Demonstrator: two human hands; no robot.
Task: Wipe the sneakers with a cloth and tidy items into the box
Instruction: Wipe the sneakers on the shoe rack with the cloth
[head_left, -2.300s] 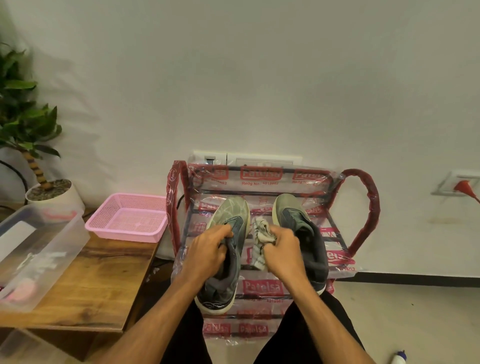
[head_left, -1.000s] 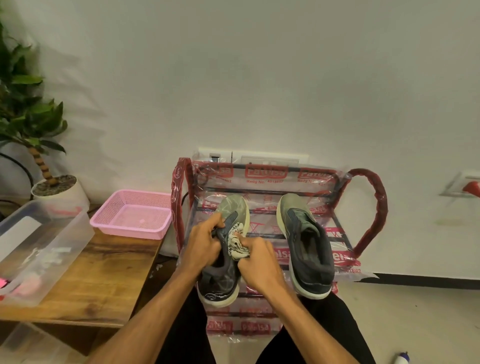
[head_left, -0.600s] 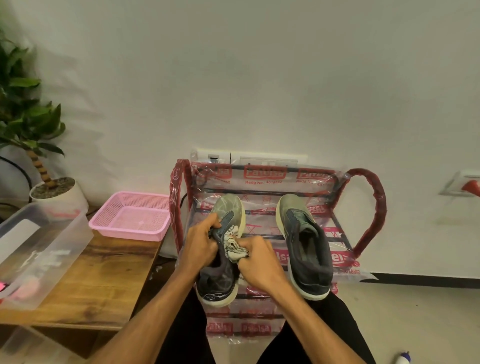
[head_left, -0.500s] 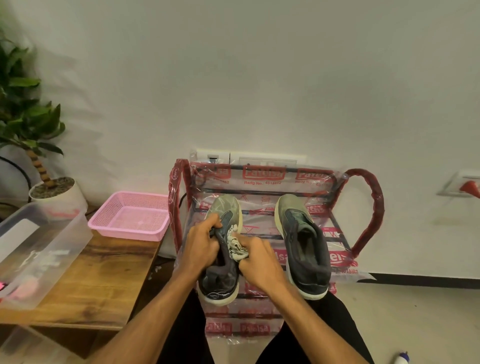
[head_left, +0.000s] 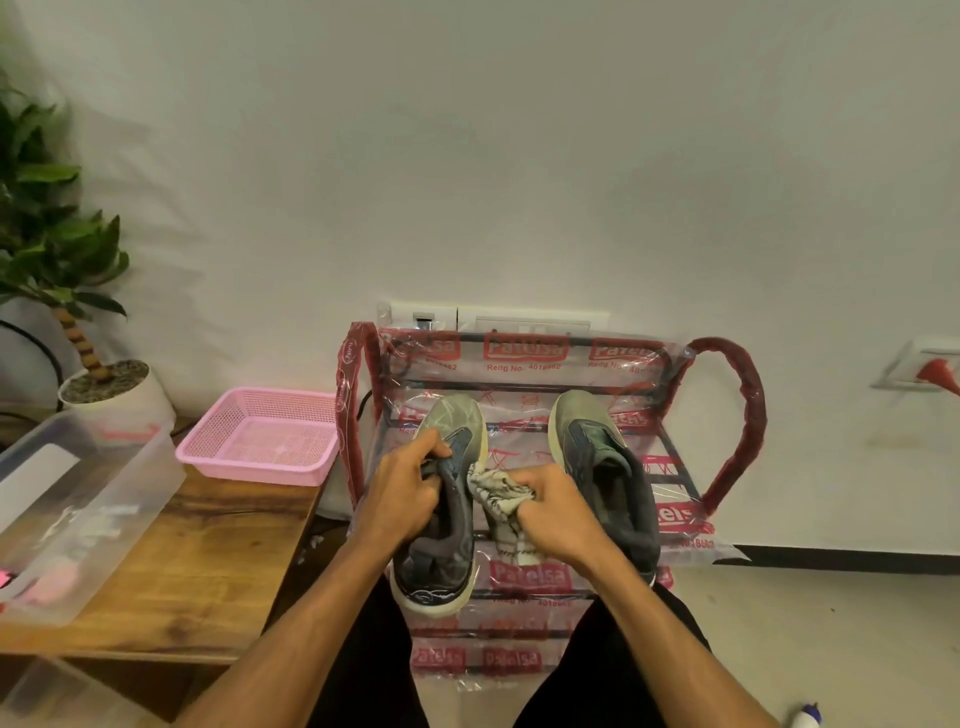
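Sneaker gripped and cloth held on a plastic-wrapped rack

The left sneaker (head_left: 447, 519) is gripped at its collar by the left hand (head_left: 402, 493); a patterned cloth (head_left: 498, 493) is bunched in the right hand (head_left: 558, 514) against its side. The right sneaker (head_left: 602, 478) rests on the rack (head_left: 727, 441).

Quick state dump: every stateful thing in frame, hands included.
Grey-green left sneaker: on plastic-wrapped red rack, left hand grips its collar.
Crumpled white patterned cloth: gripped by right hand, against that sneaker's side.
Grey-green right sneaker: upright on rack, untouched.
Clear plastic box: lidless, items inside.
Pink mesh basket: upright.
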